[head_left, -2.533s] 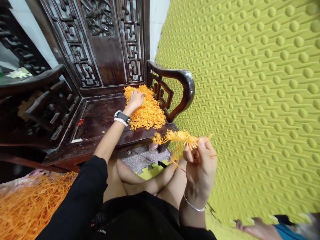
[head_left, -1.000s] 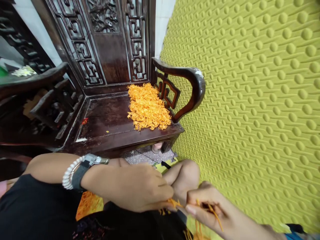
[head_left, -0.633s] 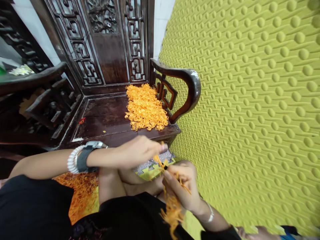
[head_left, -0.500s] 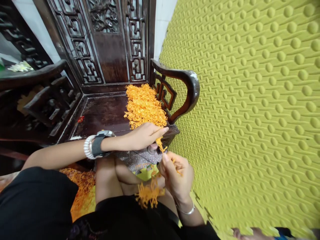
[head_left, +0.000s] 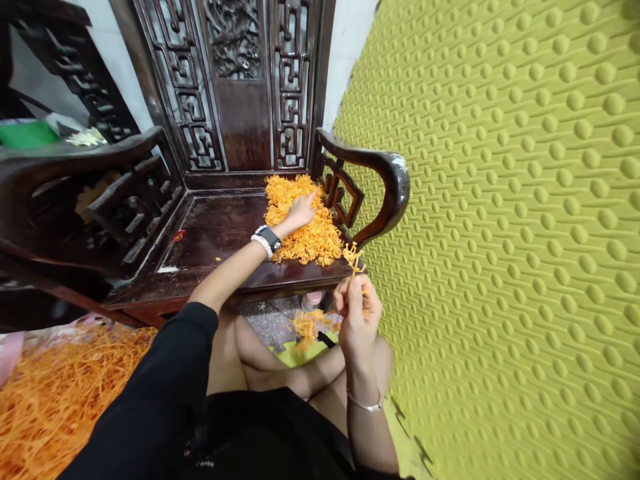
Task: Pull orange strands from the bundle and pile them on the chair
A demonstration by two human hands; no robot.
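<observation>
My left hand (head_left: 300, 212) reaches out onto a heap of small orange pieces (head_left: 305, 233) at the right side of a dark wooden chair seat (head_left: 215, 230); its fingers lie down on the heap. My right hand (head_left: 357, 317) is raised in front of my knees, fingers pinched on a bunch of orange strands (head_left: 354, 257) that stick up above it and hang below at its left. A watch and a bead bracelet sit on my left wrist, a thin bangle on my right.
A carved chair back (head_left: 240, 80) and curved armrest (head_left: 380, 173) frame the seat. A yellow-green embossed foam mat (head_left: 500, 233) stands as a wall at the right. A large mass of long orange strands (head_left: 55, 393) lies on the floor at lower left.
My left hand has gone from my right hand out to the heap on the chair seat. My right hand has lifted slightly with its bunch of strands.
</observation>
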